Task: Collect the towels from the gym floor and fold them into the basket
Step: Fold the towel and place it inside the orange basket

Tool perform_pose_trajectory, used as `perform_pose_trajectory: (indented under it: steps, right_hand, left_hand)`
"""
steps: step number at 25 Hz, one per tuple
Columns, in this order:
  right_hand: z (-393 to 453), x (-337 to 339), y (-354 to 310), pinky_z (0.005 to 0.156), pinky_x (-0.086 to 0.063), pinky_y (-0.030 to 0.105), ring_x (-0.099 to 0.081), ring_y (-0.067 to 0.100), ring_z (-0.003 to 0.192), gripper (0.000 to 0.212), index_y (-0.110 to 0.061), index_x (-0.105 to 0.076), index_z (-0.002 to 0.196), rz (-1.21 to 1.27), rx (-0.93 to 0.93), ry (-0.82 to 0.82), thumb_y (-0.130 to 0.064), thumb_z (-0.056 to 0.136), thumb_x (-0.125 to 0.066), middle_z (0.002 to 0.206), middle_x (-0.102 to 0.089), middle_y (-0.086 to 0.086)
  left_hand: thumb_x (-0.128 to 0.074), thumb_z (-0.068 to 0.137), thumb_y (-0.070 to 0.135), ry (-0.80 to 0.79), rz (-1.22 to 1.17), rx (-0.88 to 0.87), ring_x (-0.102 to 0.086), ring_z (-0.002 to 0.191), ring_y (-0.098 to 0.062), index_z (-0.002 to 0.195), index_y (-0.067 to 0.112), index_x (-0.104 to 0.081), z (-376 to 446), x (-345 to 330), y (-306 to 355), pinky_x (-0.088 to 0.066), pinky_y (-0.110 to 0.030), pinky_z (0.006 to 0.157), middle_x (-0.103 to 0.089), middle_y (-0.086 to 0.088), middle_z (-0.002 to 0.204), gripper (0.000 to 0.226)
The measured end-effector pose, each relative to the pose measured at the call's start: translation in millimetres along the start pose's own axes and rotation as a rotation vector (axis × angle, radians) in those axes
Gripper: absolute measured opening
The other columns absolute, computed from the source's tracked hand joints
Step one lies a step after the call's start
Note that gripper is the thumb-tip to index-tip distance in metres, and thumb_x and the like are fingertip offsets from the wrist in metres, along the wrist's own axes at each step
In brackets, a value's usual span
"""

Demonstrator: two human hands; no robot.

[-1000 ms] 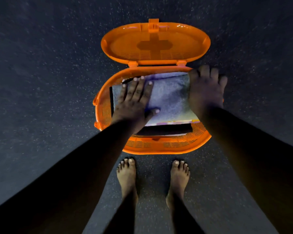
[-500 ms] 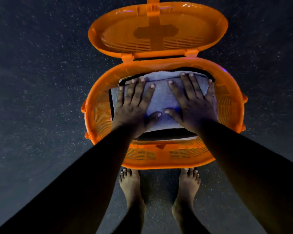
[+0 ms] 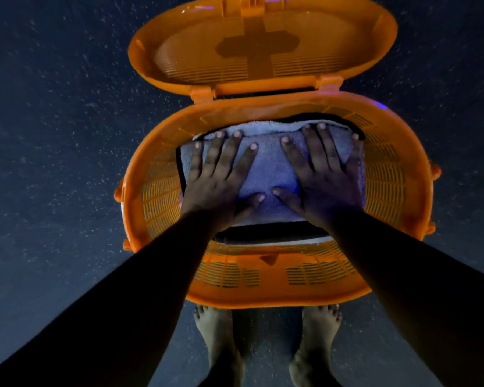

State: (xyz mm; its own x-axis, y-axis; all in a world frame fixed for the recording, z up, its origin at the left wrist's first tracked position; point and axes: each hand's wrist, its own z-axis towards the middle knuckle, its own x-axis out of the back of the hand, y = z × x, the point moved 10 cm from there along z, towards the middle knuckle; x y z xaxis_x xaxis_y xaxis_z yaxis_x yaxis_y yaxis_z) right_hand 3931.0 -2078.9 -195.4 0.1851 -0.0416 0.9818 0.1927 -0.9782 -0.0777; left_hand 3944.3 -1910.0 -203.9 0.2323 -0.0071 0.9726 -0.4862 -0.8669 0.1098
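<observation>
The left hand (image 3: 218, 180) and right hand (image 3: 323, 174) lie flat, fingers spread, on the folded lilac towel (image 3: 268, 169) at the centre of the frame, inside the orange basket (image 3: 162, 202). Even downward pressure from both palms should settle it squarely on the darker towel (image 3: 271, 233) beneath. The raised lid (image 3: 263, 40) fills the upper frame; bare feet (image 3: 215, 336) touch the speckled floor (image 3: 53, 135) below. Nothing blocks the hands.

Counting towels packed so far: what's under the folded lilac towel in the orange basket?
A dark folded layer shows beneath the folded lilac terry towel, white edge below. Deeper is hidden.
</observation>
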Motion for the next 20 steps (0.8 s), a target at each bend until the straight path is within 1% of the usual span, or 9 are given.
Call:
perform_pose_trajectory:
  steps: [2, 4, 8, 10, 12, 14, 16, 18, 20]
  right_hand:
    - [-1, -1, 0, 0.118, -0.002, 0.07, -0.012, 0.031, 0.156, 0.086, -0.029, -0.016, 0.162, -0.029, 0.015, 0.017, -0.079, 0.093, -0.028, 0.167, -0.021, 0.014]
    - [0, 7, -1, 0.118, -0.004, 0.069, -0.014, 0.03, 0.156, 0.084, -0.029, -0.016, 0.162, -0.032, 0.018, -0.02, -0.077, 0.095, -0.028, 0.167, -0.022, 0.013]
    - [1, 44, -5, 0.118, 0.0, 0.07, -0.015, 0.028, 0.156, 0.083, -0.03, -0.016, 0.161, 0.016, -0.032, -0.163, -0.076, 0.093, -0.026, 0.168, -0.02, 0.011]
    - [-14, 69, -5, 0.118, 0.003, 0.069, -0.006, 0.026, 0.157, 0.089, -0.029, -0.012, 0.162, 0.068, -0.082, -0.286, -0.079, 0.09, -0.028, 0.17, -0.009, 0.009]
    - [-48, 110, -2, 0.121, 0.005, 0.064, 0.004, 0.024, 0.157, 0.093, -0.029, -0.004, 0.162, 0.199, -0.199, -0.431, -0.081, 0.089, -0.031, 0.171, 0.001, 0.006]
    - [-93, 165, 4, 0.121, 0.003, 0.059, 0.005, 0.023, 0.157, 0.094, -0.029, -0.003, 0.162, 0.318, -0.35, -0.501, -0.082, 0.088, -0.028, 0.171, 0.002, 0.005]
    - [-141, 227, 4, 0.123, -0.002, 0.058, 0.0, 0.023, 0.157, 0.097, -0.027, -0.008, 0.162, 0.434, -0.465, -0.522, -0.084, 0.085, -0.025, 0.171, -0.003, 0.006]
    - [-191, 273, 2, 0.124, -0.008, 0.056, -0.002, 0.024, 0.157, 0.092, -0.025, -0.01, 0.162, 0.498, -0.553, -0.524, -0.078, 0.091, -0.032, 0.17, -0.007, 0.007]
    - [-246, 328, -1, 0.124, -0.011, 0.055, -0.006, 0.025, 0.157, 0.09, -0.023, -0.011, 0.162, 0.533, -0.646, -0.498, -0.075, 0.093, -0.035, 0.17, -0.01, 0.008]
  left_hand:
    - [-0.036, 0.091, 0.076, -0.004, 0.014, 0.0, -0.012, 0.155, -0.037, 0.162, 0.021, -0.018, -2, -2, 2, -0.007, -0.062, 0.123, -0.016, -0.013, 0.168, 0.091]
    - [-0.036, 0.092, 0.074, -0.026, 0.019, 0.018, -0.014, 0.155, -0.036, 0.162, 0.021, -0.018, -2, 6, 3, -0.009, -0.062, 0.122, -0.017, -0.012, 0.168, 0.09]
    - [-0.027, 0.089, 0.076, -0.19, -0.009, 0.047, -0.017, 0.154, -0.035, 0.162, 0.021, -0.016, -2, 55, 6, -0.011, -0.058, 0.123, -0.017, -0.011, 0.169, 0.092]
    - [-0.024, 0.087, 0.08, -0.274, -0.021, 0.078, -0.017, 0.154, -0.034, 0.162, 0.022, -0.015, -10, 95, 8, -0.013, -0.054, 0.124, -0.015, -0.011, 0.169, 0.096]
    - [-0.033, 0.089, 0.079, -0.359, -0.081, 0.133, -0.014, 0.155, -0.032, 0.162, 0.024, -0.012, -28, 151, 16, -0.014, -0.051, 0.124, -0.009, -0.009, 0.17, 0.094]
    - [-0.04, 0.092, 0.075, -0.466, -0.135, 0.172, -0.009, 0.156, -0.031, 0.163, 0.026, -0.005, -56, 207, 32, -0.012, -0.048, 0.125, -0.002, -0.006, 0.171, 0.093]
    - [-0.044, 0.092, 0.073, -0.525, -0.151, 0.184, -0.01, 0.156, -0.029, 0.163, 0.027, -0.005, -89, 265, 51, -0.016, -0.048, 0.125, -0.004, -0.005, 0.171, 0.093]
    - [-0.047, 0.09, 0.074, -0.522, -0.162, 0.191, -0.014, 0.156, -0.026, 0.162, 0.026, -0.01, -120, 313, 71, -0.023, -0.049, 0.122, -0.01, -0.005, 0.17, 0.095]
    - [-0.048, 0.089, 0.073, -0.539, -0.172, 0.16, -0.014, 0.156, -0.026, 0.162, 0.027, -0.01, -153, 366, 100, -0.023, -0.049, 0.122, -0.01, -0.004, 0.17, 0.094]
